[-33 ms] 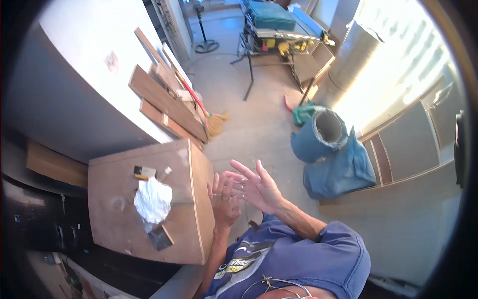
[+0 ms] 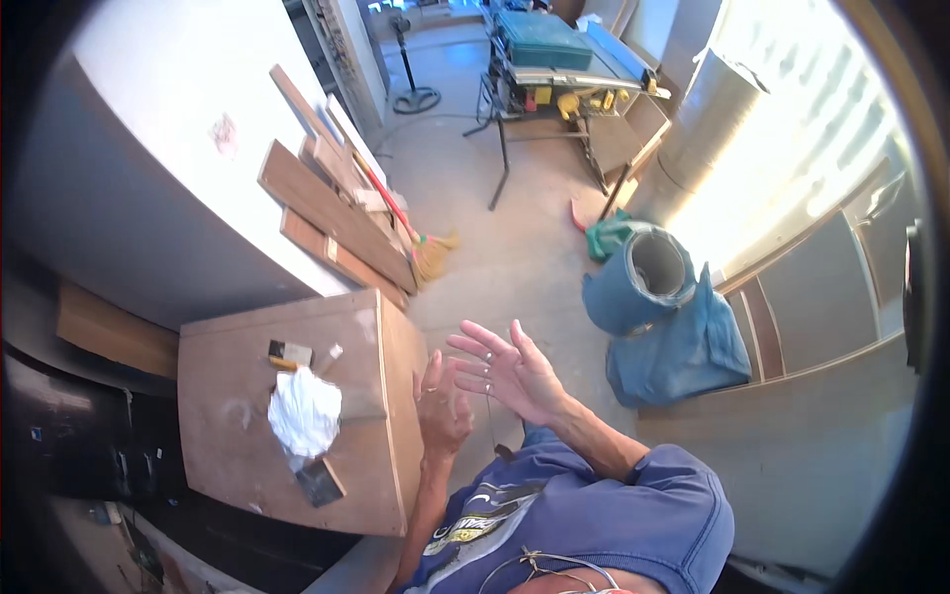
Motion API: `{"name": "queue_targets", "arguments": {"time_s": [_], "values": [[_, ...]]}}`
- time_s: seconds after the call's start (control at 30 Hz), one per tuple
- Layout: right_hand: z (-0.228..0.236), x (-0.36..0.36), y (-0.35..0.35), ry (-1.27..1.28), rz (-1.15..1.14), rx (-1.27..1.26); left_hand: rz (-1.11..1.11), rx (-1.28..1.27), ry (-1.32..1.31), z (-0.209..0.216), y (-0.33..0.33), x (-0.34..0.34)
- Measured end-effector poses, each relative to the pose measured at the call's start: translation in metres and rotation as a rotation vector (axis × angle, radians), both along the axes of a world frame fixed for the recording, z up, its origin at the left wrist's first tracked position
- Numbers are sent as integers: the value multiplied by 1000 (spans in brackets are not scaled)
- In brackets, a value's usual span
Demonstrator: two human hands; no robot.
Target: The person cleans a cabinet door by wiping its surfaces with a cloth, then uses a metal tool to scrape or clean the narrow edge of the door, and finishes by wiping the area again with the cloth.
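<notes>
My left hand (image 2: 444, 409) is raised beside the right edge of a brown wooden box (image 2: 223, 381), fingers apart and nothing in it. Close by on its right, my right hand (image 2: 522, 376) shows its palm, with the fingers spread and rings on some of them. It holds nothing either. On top of the box lies a crumpled white cloth or bag (image 2: 305, 414). A dark flat block with a wooden edge (image 2: 322, 483) touches its near side. At its far side are a dark-and-pale small block (image 2: 293, 351) and a small white piece (image 2: 335, 350).
Wooden boards (image 2: 332, 210) and a red-handled broom (image 2: 430, 259) lean along the white wall at left. A blue bag-like bundle with a round opening (image 2: 633, 282) stands at right. Farther off are a table saw stand (image 2: 503, 163) with a teal case (image 2: 542, 40) and a metal cylinder (image 2: 714, 119).
My hands have come slightly apart: the fingers that overlapped before now show a gap. The view has shifted a little; the things on the box lie as before.
</notes>
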State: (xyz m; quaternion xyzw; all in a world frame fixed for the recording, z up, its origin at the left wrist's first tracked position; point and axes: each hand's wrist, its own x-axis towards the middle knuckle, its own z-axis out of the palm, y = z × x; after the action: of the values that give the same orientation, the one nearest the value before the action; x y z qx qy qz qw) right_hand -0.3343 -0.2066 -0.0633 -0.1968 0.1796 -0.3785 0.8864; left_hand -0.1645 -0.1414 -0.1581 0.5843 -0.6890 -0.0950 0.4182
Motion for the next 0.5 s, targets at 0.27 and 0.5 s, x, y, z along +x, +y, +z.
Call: {"name": "queue_targets", "arguments": {"time_s": [0.27, 0.5], "values": [[19, -86, -225, 59, -88, -310, 63, 953, -128, -128, -81, 76], [9, -87, -356, 40, 4, -275, 186, 1127, 17, -107, -203, 87]]}}
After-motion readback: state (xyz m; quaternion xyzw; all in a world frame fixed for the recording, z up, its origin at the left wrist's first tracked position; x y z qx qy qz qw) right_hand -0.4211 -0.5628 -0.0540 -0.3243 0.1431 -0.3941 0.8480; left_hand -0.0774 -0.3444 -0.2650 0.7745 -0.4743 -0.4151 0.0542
